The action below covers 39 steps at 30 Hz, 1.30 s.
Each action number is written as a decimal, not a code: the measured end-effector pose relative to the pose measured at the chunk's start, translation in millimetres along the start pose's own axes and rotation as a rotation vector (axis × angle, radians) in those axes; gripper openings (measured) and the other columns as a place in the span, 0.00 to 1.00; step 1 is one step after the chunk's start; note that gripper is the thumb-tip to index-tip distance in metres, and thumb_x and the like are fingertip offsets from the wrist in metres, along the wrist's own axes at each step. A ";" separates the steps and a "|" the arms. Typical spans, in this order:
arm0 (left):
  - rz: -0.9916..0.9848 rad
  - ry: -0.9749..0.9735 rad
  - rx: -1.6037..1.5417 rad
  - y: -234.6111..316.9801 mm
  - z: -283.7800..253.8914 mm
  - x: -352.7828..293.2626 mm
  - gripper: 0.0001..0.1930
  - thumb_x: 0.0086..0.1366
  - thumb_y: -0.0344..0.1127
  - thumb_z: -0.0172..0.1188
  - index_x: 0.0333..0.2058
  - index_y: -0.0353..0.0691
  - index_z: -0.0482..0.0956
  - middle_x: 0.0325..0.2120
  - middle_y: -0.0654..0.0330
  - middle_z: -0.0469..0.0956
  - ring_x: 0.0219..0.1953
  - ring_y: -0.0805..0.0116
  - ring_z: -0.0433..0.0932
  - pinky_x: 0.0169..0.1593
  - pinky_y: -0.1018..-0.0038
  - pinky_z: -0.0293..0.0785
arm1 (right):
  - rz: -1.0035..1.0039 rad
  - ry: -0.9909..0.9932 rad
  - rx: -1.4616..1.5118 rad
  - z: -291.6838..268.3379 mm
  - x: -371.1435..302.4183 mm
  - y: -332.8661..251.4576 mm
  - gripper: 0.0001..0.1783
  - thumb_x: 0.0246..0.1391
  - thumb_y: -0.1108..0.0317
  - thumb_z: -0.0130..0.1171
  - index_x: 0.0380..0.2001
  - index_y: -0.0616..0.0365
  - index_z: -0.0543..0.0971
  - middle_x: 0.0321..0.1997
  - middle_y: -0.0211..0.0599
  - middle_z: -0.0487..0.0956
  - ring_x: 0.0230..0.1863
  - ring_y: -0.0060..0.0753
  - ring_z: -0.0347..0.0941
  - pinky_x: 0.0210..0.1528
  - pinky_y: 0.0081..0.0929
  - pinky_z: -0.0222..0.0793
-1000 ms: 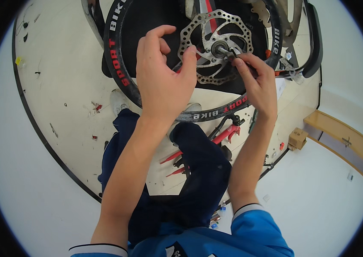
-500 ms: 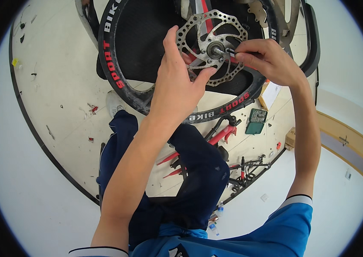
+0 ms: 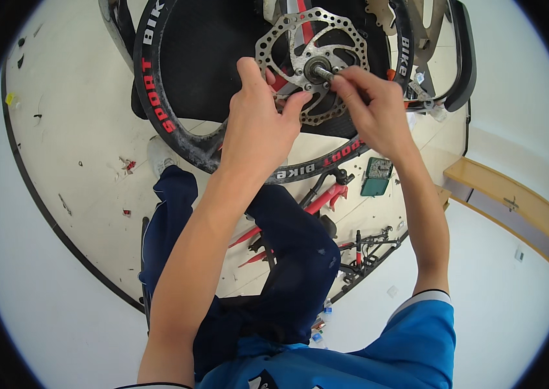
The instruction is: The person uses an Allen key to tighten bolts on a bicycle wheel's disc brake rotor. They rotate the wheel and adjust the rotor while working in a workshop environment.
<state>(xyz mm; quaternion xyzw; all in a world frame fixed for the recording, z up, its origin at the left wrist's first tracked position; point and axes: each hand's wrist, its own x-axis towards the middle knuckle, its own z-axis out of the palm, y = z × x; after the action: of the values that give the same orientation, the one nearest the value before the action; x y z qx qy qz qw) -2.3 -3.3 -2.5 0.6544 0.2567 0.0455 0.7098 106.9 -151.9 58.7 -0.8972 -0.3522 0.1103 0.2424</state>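
Note:
A silver brake disc (image 3: 345,40) with drilled holes sits at the hub of a black bicycle wheel (image 3: 204,148) with red and white lettering. My left hand (image 3: 258,123) grips the disc's left side, thumb in front near a bolt and some fingers partly hidden behind. From the hub's middle the threaded axle (image 3: 321,71) sticks out. The thumb and index finger of my right hand (image 3: 375,107) pinch at the axle's tip; whether a small part is between them is hidden. Red and white spokes show behind the disc.
The wheel rests on a black chair seat (image 3: 206,65) with a black armrest (image 3: 462,58). On the floor are an open green case (image 3: 376,178), a red bicycle frame (image 3: 320,204), more black frame parts (image 3: 365,253) and scattered scraps (image 3: 126,165).
My right hand has moved left, from the disc beside the axle to the axle's tip. The small dark piece at its fingertips no longer shows. My left hand stays on the disc.

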 end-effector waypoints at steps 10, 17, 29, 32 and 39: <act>0.028 -0.012 0.031 2.5 0.1 1.4 0.23 0.62 0.29 0.68 0.40 0.31 0.57 0.29 0.36 0.81 0.31 0.42 0.85 0.34 0.59 0.81 | -0.154 -0.089 -0.158 -27.5 -2.4 5.5 0.07 0.64 0.69 0.60 0.36 0.63 0.78 0.28 0.44 0.76 0.25 0.44 0.71 0.29 0.34 0.67; 0.014 -0.021 0.054 7.4 -2.4 -0.1 0.24 0.62 0.28 0.68 0.40 0.31 0.56 0.30 0.35 0.81 0.32 0.40 0.85 0.35 0.57 0.81 | -0.214 -0.126 -0.186 -23.5 3.2 9.4 0.05 0.62 0.71 0.61 0.37 0.62 0.78 0.30 0.44 0.75 0.30 0.51 0.73 0.32 0.38 0.68; -0.042 -0.031 0.054 10.2 -1.3 1.5 0.24 0.62 0.29 0.68 0.40 0.31 0.57 0.29 0.37 0.80 0.31 0.45 0.86 0.35 0.61 0.81 | -0.307 -0.067 -0.245 -19.3 1.3 16.7 0.06 0.60 0.71 0.63 0.37 0.61 0.78 0.31 0.42 0.76 0.31 0.50 0.75 0.32 0.41 0.70; -0.015 -0.019 0.052 8.4 -1.2 1.7 0.23 0.62 0.30 0.68 0.40 0.31 0.57 0.29 0.37 0.81 0.31 0.45 0.86 0.35 0.60 0.81 | -0.290 -0.085 -0.227 -22.1 3.2 16.4 0.06 0.61 0.70 0.62 0.37 0.61 0.78 0.33 0.42 0.78 0.32 0.52 0.76 0.32 0.40 0.70; -0.026 -0.038 0.060 8.9 -2.6 2.2 0.23 0.62 0.29 0.68 0.40 0.31 0.58 0.30 0.37 0.81 0.32 0.44 0.86 0.36 0.59 0.81 | -0.238 -0.170 -0.182 -24.9 6.2 11.4 0.06 0.63 0.70 0.60 0.38 0.61 0.77 0.31 0.44 0.77 0.31 0.55 0.75 0.32 0.40 0.70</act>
<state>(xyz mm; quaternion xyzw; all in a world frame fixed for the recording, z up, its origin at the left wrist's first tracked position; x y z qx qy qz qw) 0.9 1.2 5.3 0.6729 0.2529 0.0164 0.6950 127.2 -163.8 74.1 -0.8550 -0.4836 0.1240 0.1407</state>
